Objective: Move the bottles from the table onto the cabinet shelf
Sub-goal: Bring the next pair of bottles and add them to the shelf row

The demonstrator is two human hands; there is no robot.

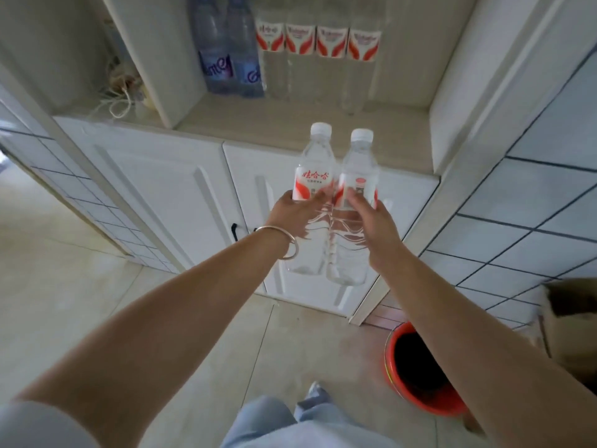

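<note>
I hold two clear water bottles with white caps and red-and-white labels, upright and side by side, in front of the white cabinet. My left hand (292,216) grips the left bottle (315,160) around its middle. My right hand (371,221) grips the right bottle (358,163) the same way. Both bottles hang in the air just before the front edge of the cabinet shelf (245,124). At the back of that shelf stand several matching red-labelled bottles (318,50) and two blue bottles (229,53).
White cabinet doors (168,195) are closed below the shelf. A tangle of cord (119,95) lies in the left compartment. A red bucket (420,370) stands on the floor at the right, near a cardboard box (571,305). Tiled walls flank the cabinet.
</note>
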